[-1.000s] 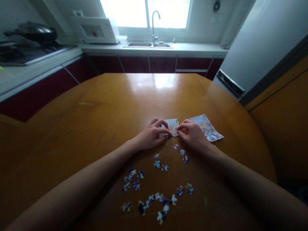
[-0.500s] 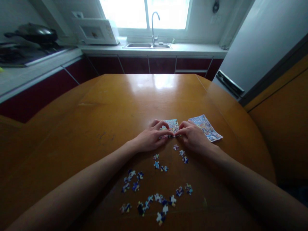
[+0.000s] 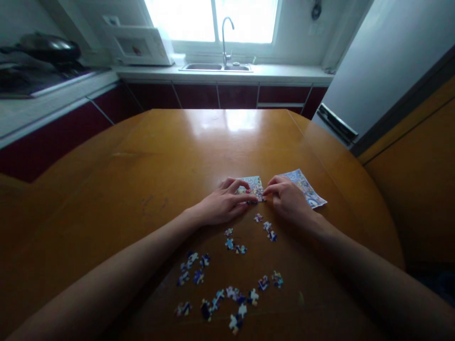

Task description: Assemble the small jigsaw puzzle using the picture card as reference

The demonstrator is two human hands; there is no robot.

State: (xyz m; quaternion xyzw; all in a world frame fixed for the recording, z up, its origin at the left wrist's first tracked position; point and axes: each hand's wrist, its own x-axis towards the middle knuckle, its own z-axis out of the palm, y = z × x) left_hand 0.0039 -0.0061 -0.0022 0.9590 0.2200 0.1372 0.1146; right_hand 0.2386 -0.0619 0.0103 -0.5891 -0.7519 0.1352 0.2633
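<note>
A small joined block of jigsaw pieces [image 3: 253,185] lies on the wooden table [image 3: 159,156]. My left hand [image 3: 222,203] rests on its left side, fingers stretched flat over the pieces. My right hand [image 3: 289,201] sits at the block's right edge with fingertips pinched together against it; what they pinch is too small to name. A printed picture card [image 3: 305,187] lies just right of my right hand. Several loose jigsaw pieces [image 3: 227,284] are scattered on the table between my forearms.
A kitchen counter with a sink and tap [image 3: 223,61] runs along the far wall under a bright window. A microwave [image 3: 138,45] and a black pan [image 3: 50,47] stand to the left. A grey fridge [image 3: 373,71] rises at the right.
My left fingers have flattened out over the joined block. My right fingertips have shifted slightly at the block's right edge. The view has drifted a little.
</note>
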